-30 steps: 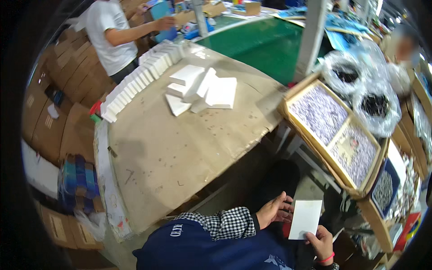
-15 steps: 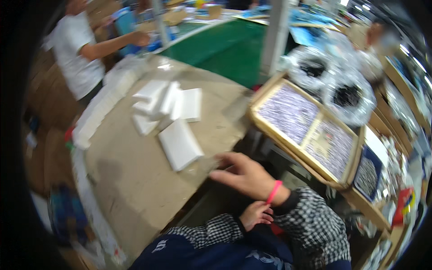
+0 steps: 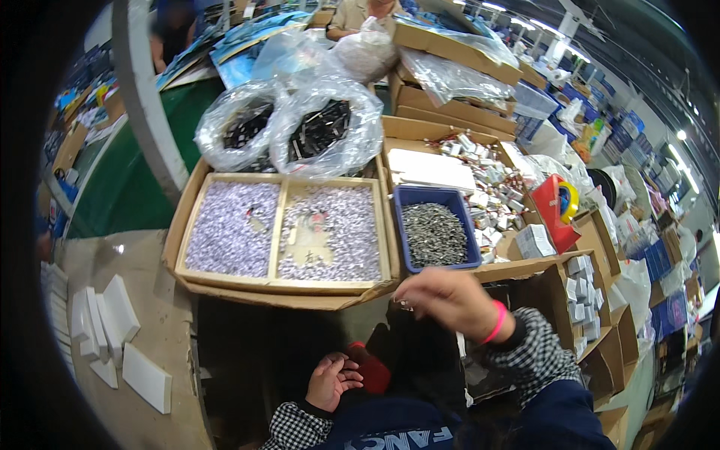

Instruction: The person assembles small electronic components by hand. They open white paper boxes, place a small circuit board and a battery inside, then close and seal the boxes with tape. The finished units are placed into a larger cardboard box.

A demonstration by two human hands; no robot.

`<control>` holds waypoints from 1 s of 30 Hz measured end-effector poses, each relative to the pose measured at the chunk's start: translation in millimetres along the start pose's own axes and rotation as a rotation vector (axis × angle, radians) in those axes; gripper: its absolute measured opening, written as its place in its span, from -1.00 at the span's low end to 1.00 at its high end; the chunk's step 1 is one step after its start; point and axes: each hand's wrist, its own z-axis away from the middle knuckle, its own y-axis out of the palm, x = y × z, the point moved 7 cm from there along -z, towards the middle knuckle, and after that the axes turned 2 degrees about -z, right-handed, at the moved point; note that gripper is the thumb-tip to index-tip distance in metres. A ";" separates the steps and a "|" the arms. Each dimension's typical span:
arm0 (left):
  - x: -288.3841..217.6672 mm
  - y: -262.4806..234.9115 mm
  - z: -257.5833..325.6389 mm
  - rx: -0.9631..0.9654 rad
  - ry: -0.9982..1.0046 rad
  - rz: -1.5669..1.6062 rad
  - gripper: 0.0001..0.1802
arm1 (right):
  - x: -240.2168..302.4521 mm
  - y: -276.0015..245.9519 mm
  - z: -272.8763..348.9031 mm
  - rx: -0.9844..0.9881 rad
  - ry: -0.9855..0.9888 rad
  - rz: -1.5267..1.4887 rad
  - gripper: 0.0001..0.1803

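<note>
My right hand (image 3: 448, 301), with a pink band at the wrist, hovers just in front of the blue bin (image 3: 471, 262) of small dark metal pieces (image 3: 431, 234). Its thumb and fingertips are pinched together, with a tiny pale bit showing there, too small to name. Lower down, close to my body, my left hand (image 3: 334, 381) is palm up with loosely bent fingers apart and nothing visible in it. Left of the bin, a two-part wooden tray (image 3: 280, 232) contains many small whitish pieces (image 3: 231, 225) and sits in a cardboard box (image 3: 300, 298).
Clear plastic bags (image 3: 360, 154) of black parts stand behind the tray. Small wired white parts (image 3: 495, 180) fill a carton at the right, near a red holder with yellow tape (image 3: 570, 202). White blocks (image 3: 147, 377) lie on the left table (image 3: 180, 337). A metal post (image 3: 142, 97) rises beyond.
The view has swung right, bringing the tray and blue bin to the middle. My right hand has moved from the table's edge to the bin's front, its fingers now pinched. More of my left hand shows.
</note>
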 end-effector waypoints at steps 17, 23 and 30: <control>36.2 -24.2 -40.5 0.101 -0.120 0.109 -0.78 | -78.6 -186.3 -125.2 -0.123 -0.141 0.908 -0.27; 49.0 -34.4 -53.9 0.029 -0.180 0.046 -0.79 | -112.1 -170.3 -164.9 0.229 0.094 0.879 -0.01; 36.5 -19.8 -46.1 0.041 -0.178 0.020 -0.82 | -107.0 -166.5 -170.8 0.241 -0.021 1.009 -0.01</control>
